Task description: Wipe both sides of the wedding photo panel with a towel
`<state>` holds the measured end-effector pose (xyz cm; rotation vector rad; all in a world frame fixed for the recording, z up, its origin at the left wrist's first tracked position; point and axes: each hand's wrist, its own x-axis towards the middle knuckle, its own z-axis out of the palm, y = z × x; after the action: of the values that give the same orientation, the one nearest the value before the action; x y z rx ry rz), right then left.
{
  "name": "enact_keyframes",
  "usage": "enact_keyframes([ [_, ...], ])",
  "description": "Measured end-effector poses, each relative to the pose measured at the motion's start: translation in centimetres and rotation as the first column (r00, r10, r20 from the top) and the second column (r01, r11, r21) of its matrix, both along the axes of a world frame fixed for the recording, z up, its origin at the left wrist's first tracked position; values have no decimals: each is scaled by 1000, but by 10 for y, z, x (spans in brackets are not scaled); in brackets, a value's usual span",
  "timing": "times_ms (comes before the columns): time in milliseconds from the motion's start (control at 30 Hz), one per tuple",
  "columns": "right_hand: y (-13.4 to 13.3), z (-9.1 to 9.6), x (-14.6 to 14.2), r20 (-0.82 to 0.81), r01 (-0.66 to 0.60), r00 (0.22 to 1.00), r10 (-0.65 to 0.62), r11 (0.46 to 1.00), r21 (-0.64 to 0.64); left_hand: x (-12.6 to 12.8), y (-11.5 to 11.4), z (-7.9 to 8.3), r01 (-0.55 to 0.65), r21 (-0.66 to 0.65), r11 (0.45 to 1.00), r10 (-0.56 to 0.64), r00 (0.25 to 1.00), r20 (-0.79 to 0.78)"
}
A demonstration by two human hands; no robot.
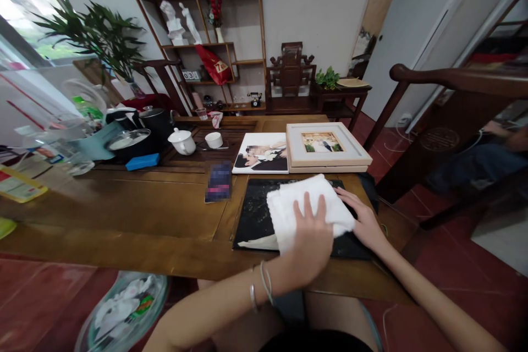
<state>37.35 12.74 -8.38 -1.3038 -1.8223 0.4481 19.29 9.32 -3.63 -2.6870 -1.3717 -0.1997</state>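
Observation:
A dark photo print [256,214] lies flat at the near right of the wooden table [124,203]. A folded white cloth [301,203] rests on it. My left hand [311,236] lies flat on the cloth, fingers stretched out, with bracelets on the wrist. My right hand [361,220] rests open on the print's right side, its fingers tucked under the edge of the cloth. Behind them a light framed photo [325,146] sits on a stack, beside an unframed photo print [262,157].
A phone [218,181] lies left of the dark print. Further left stand a white teapot [182,142], a cup [213,139], a blue box [142,161], kettles and a clear container [49,115]. A wooden chair [454,110] stands at the right. A bin [124,308] sits below the table edge.

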Motion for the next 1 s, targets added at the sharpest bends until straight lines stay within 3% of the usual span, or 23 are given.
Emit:
enact_keyframes([
  [100, 0, 2, 0, 6, 1, 1000, -1, 1000, -14, -3, -48, 2, 120, -31, 992, -120, 993, -6],
  [200, -1, 5, -2, 29, 15, 999, -15, 1000, -17, -17, -70, 6, 237, -101, 966, -234, 971, 40],
  [300, -1, 5, -4, 52, 32, 998, -31, 999, -14, -41, -57, 8, 205, -161, 965, -199, 979, 52],
  [500, -2, 4, -6, 42, 50, 998, -50, 999, 2, -111, 11, 9, 82, -148, 986, -78, 996, 34],
  [633, -2, 3, -6, 34, 44, 998, -44, 999, 10, -137, 13, 5, 98, -75, 992, -100, 995, -18],
  [733, -2, 1, -6, 30, 39, 999, -40, 999, 19, -129, -11, 4, 208, -96, 973, -212, 976, -41],
  [867, -1, 1, -6, 29, 43, 999, -44, 999, 21, -96, -34, 4, 373, -117, 920, -377, 926, -10],
  [933, -1, 1, -6, 34, 44, 998, -44, 999, 18, -80, -28, 8, 414, -129, 901, -415, 910, 25],
  [1000, 0, 0, -5, 36, 31, 999, -32, 999, 27, -68, -8, 15, 389, -150, 909, -378, 921, 95],
])
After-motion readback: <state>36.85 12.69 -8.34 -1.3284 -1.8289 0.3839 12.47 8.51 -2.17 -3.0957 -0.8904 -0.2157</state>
